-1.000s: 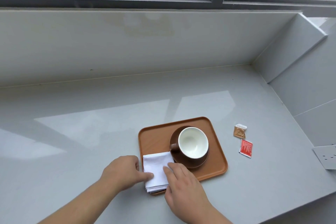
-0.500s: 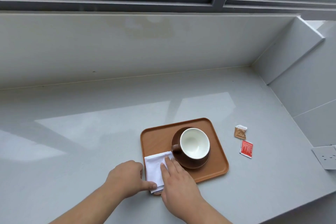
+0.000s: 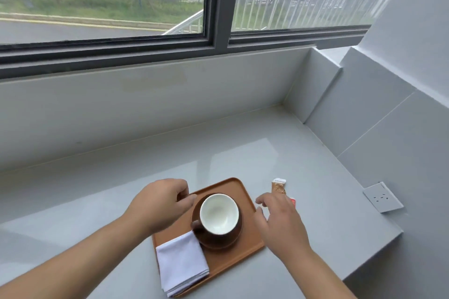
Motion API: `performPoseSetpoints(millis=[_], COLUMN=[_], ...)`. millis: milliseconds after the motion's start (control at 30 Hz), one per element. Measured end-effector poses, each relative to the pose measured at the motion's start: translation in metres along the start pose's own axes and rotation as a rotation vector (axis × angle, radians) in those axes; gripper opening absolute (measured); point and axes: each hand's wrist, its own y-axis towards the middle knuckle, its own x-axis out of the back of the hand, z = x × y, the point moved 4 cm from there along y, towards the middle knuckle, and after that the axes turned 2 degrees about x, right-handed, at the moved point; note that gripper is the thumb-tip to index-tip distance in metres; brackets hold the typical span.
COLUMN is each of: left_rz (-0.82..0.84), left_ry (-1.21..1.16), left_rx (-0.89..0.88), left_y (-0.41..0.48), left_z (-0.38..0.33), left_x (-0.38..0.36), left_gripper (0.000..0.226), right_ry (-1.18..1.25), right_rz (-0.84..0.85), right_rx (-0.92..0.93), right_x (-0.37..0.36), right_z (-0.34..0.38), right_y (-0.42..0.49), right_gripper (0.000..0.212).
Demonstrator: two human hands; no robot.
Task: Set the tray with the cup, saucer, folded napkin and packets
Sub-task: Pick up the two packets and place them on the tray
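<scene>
Two hands are out in front of me, and I will go from left to right. My left hand (image 3: 160, 204) hangs over the far left corner of the flat orange-brown plastic tray (image 3: 245, 245). Its fingers are curled in, but I cannot tell if they hold anything or touch the tray rim.

One folded white cloth napkin (image 3: 181, 266) lies on the near left corner of the tray, and its edge hangs a little over the rim. It is soft and light, so I think it would flop open if I grabbed one layer. Pinching the whole stack at the fold looks best.

Next comes one round brown cup with a white inside (image 3: 219, 217). It sits upright on one brown saucer (image 3: 237, 235) in the middle of the tray. Both look hard, smooth and easy to break. The cup handle points to the near left, and that is where I would take it.

My right hand (image 3: 279, 221) is just past the right rim of the tray, with an open grip, fingers spread, holding nothing. It reaches toward the packets on the grey surface (image 3: 315, 238). I count two. One small brown and white paper packet (image 3: 278, 186) lies just beyond my fingers. One red packet (image 3: 293, 201) peeks out from behind my hand. They look thin, light and crinkly, so I think pinching an edge will lift them.
</scene>
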Motion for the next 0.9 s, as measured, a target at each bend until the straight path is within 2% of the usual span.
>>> performPoseSetpoints(millis=[167,367,500,667,800,900], left_rz=[0.095,0.256,0.287,0.249,0.27,0.27], left_ry=[0.054,0.126,0.146,0.133,0.131,0.152], left_rx=[-0.092,-0.131,-0.125,-0.083,0.031,0.046], left_y=[0.04,0.088,0.113,0.149,0.169,0.175], left_z=[-0.083,-0.153,-0.18,-0.206,-0.215,-0.221], left_x=[-0.045,-0.119,-0.152,-0.182,-0.205,-0.219], left_gripper=[0.031,0.021,0.035,0.058,0.072,0.073], right_ry=[-0.096,-0.202,-0.249,-0.262,-0.25,-0.128], right_rz=[0.218,0.469,0.533,0.508,0.517,0.512], right_rx=[-0.202,-0.185,-0.109,-0.06,-0.09,-0.134], right_x=[0.001,-0.017,-0.028,-0.031,-0.031,-0.031], right_z=[-0.098,-0.164,-0.179,-0.192,-0.204,-0.209], right_y=[0.048,0.069,0.069,0.068,0.064,0.061], right_gripper=[0.034,0.067,0.059,0.046,0.05,0.037])
